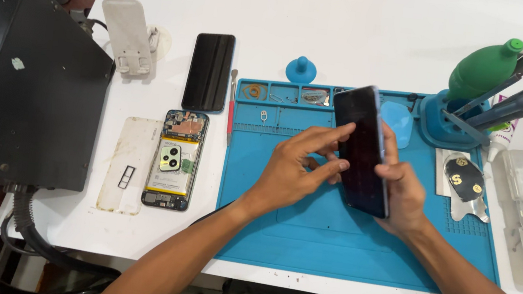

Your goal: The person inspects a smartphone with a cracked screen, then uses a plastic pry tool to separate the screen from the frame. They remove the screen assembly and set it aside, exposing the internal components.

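Currently, dark phone [363, 153] between both hands, right hand [404, 195] behind, left hand [295, 168] in front

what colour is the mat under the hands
Blue: the work mat shows plainly in the head view.
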